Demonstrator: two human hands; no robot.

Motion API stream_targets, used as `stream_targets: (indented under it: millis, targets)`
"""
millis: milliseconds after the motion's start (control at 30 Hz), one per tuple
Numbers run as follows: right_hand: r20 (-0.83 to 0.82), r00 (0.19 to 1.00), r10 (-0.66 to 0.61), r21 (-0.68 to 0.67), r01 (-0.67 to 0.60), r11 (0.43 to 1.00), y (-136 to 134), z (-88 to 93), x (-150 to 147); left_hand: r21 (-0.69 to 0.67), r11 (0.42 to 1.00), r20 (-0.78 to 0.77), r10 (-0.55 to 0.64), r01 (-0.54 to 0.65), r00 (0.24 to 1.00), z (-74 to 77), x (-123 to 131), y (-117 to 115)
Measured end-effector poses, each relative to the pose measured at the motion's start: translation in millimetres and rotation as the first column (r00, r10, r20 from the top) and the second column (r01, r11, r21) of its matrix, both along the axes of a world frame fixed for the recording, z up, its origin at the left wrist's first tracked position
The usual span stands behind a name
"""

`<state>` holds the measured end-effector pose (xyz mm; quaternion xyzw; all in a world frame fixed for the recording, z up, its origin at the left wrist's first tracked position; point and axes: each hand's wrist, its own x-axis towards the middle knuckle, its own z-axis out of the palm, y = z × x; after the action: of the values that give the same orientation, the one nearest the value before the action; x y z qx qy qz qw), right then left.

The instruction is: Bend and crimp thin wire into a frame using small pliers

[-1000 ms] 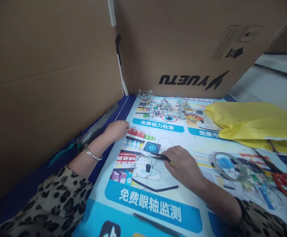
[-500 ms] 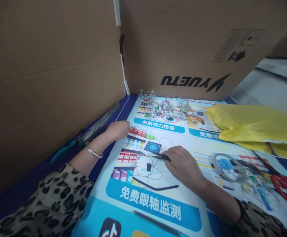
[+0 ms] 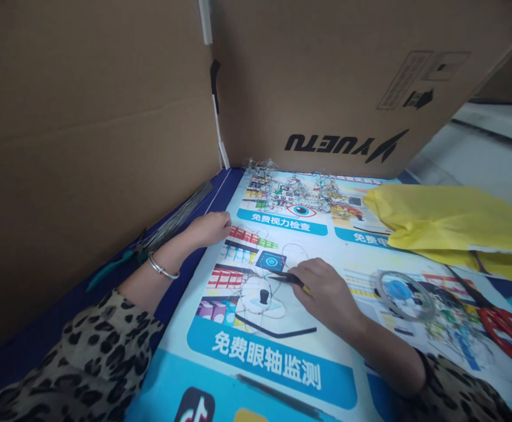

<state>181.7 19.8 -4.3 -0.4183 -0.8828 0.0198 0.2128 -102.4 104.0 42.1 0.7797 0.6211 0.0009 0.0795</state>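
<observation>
My right hand is closed around small pliers with dark pointed jaws and a bit of yellow grip showing. Their tips point left, over a loop of thin wire on the printed poster. Up and to the left, my left hand is closed with its fingertips pinched at the poster's left edge. Whatever it pinches is too fine to see. Beside the left wrist lie a bundle of straight thin wires and a teal-handled tool.
Tall cardboard walls stand behind and at left. Tangled wire pieces lie at the poster's far end. On the right are a yellow cloth-like bag, a clear ring-shaped roll, small beaded wire bits and red-handled scissors.
The whole view has shifted very slightly. Both hands keep nearly the same pose and place, and the pliers stay over the wire loop.
</observation>
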Motion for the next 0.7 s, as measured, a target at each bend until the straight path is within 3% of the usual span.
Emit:
stream_targets:
  millis: [300,700]
  targets:
    - [0.007,1.000,0.002,0.011,-0.002,1.000,-0.1,1.0,0.0,-0.027,1.000,0.014,0.003,-0.002,1.000,3.3,-1.9,0.8]
    - [-0.002,1.000,0.006,0.014,-0.006,1.000,-0.9,2.6,-0.5,-0.110,0.994,-0.203,-0.048,0.026,0.978,13.3,12.2,-13.7]
